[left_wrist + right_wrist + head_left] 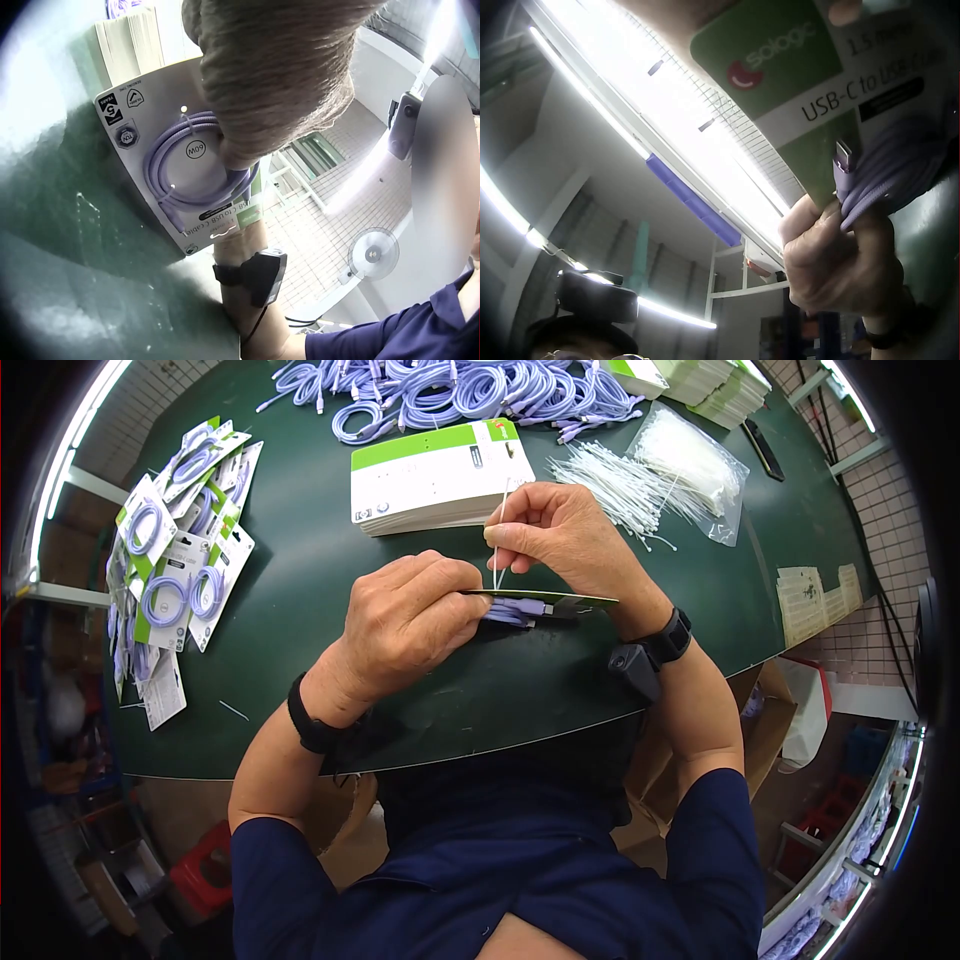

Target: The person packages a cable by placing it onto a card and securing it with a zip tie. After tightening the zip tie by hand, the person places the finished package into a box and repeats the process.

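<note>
My left hand [410,605] grips a printed white and green card [196,171] by its edge and holds it up over the table. A coiled lilac USB-C cable [155,172] lies against the printed face, the side toward my body; its metal plug [844,154] shows in the right wrist view. Behind the card, my right hand [560,535] pinches a thin white cable tie [500,545] between thumb and fingers. The tie stands upright and runs down to the card's top edge.
Ahead lies a stack of blank-backed cards [440,475]. Loose white cable ties [615,485] and a bag of ties [690,455] lie right of it. Coiled cables [480,390] heap at the back; carded cables [165,575] pile at the left. A dark slim object [763,450] lies far right.
</note>
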Motion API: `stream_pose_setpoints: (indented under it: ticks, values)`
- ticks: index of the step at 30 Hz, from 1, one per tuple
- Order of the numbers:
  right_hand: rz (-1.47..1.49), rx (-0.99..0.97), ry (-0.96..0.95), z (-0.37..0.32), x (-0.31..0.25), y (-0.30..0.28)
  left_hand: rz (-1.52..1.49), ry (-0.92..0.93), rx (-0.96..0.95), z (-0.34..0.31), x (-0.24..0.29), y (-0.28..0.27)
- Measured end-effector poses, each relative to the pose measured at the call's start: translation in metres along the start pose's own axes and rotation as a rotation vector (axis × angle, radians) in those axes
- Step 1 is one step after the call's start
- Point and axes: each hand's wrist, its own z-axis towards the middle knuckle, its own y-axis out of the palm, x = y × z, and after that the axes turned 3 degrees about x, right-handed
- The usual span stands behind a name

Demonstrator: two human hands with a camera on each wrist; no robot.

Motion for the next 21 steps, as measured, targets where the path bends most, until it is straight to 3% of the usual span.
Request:
stream_pose_setpoints:
  ticks: [5, 8, 13, 16, 21]
  values:
    - [0.039, -0.026, 0.021, -0.002, -0.004, 0.0, 0.003, -0.001, 0.003, 0.0, 0.0, 0.0]
    - [0.086, -0.208, 0.048, -0.003, -0.006, -0.003, 0.019, 0.003, -0.003, 0.002, 0.0, -0.001]
    - [0.123, -0.238, 0.073, -0.002, -0.007, -0.005, 0.039, -0.005, -0.059, 0.007, 0.004, -0.009]
    - [0.248, -0.197, 0.191, -0.002, -0.012, -0.009, 0.029, -0.006, -0.064, 0.009, 0.005, -0.009]
    - [-0.03, -0.334, 0.098, -0.003, -0.013, -0.009, 0.006, 0.036, -0.031, 0.004, 0.003, -0.005]
